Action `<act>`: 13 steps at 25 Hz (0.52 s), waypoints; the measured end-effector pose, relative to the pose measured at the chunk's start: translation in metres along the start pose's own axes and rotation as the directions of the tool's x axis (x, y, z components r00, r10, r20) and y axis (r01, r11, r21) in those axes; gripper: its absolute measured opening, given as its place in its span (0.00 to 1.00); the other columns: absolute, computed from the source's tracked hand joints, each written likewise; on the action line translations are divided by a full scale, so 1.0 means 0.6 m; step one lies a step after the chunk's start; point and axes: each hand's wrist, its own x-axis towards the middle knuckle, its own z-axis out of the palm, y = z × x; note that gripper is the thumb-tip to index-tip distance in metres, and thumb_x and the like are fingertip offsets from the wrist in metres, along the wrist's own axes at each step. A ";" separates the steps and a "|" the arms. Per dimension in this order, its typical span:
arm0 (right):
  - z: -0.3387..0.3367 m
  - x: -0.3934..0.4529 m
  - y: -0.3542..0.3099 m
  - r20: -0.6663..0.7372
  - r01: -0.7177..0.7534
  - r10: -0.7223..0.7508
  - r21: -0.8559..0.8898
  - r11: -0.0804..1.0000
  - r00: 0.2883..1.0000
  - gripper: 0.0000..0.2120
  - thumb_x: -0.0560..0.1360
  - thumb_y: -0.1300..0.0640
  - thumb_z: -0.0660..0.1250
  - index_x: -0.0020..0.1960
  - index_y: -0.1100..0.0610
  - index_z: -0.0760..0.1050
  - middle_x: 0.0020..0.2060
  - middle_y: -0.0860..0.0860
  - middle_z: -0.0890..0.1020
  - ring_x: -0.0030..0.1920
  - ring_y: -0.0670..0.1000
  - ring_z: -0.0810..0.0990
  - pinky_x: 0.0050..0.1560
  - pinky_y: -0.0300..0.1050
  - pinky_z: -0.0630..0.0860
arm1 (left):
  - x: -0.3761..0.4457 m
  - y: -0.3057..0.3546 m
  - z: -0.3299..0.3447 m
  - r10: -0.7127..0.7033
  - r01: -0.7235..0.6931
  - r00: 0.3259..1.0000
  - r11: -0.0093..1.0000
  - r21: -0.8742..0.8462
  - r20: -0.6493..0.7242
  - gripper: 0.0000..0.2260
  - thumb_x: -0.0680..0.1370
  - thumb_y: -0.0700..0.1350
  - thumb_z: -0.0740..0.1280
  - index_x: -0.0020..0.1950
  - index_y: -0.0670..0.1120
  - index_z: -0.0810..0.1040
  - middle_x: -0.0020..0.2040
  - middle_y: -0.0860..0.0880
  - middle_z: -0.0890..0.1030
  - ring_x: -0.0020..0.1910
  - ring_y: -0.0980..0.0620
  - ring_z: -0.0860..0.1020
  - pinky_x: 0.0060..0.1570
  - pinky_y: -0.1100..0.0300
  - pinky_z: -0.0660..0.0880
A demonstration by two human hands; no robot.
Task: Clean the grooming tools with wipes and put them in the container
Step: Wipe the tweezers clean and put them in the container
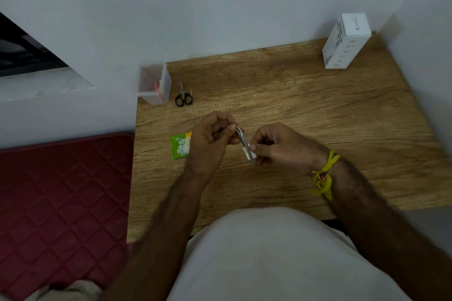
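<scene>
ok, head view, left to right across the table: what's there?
clear container → black scissors → green wipe packet → left hand → metal tool → right hand → white box

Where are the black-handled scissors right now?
Head view: the scissors lie flat on the wooden table, far left, just right of the clear container, untouched.

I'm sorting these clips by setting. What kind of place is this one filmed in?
Probably a room in a home, not a salon or workshop: a small wooden table pushed into the corner of plain white walls, a quilted red mattress right beside it, and a white product box on the tabletop.
</scene>
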 end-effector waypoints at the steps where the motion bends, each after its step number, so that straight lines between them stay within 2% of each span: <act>1: 0.000 0.001 0.001 -0.014 0.001 -0.001 0.014 1.000 1.000 0.04 0.80 0.64 0.66 0.47 0.62 0.77 0.38 0.55 0.83 0.36 0.47 0.83 0.36 0.38 0.79 | 0.000 0.000 0.001 0.002 -0.002 1.000 1.000 -0.002 0.002 0.03 0.79 0.29 0.65 0.51 0.34 0.76 0.45 0.32 0.82 0.42 0.49 0.83 0.39 0.62 0.79; 8: 0.004 0.003 0.004 -0.040 0.010 -0.008 0.059 0.998 0.999 0.05 0.80 0.63 0.67 0.45 0.60 0.78 0.39 0.56 0.84 0.37 0.49 0.83 0.37 0.40 0.80 | -0.003 -0.002 0.000 0.007 -0.007 1.000 1.000 0.019 -0.002 0.03 0.79 0.29 0.65 0.52 0.32 0.76 0.45 0.31 0.82 0.42 0.48 0.83 0.39 0.62 0.79; 13: 0.002 0.007 0.004 -0.064 0.027 -0.019 0.115 0.993 0.998 0.05 0.80 0.62 0.67 0.45 0.59 0.79 0.38 0.55 0.84 0.37 0.48 0.82 0.36 0.39 0.79 | -0.010 -0.001 0.005 -0.025 0.025 1.000 0.999 0.023 0.014 0.05 0.77 0.28 0.66 0.49 0.36 0.78 0.44 0.32 0.82 0.42 0.48 0.83 0.39 0.61 0.80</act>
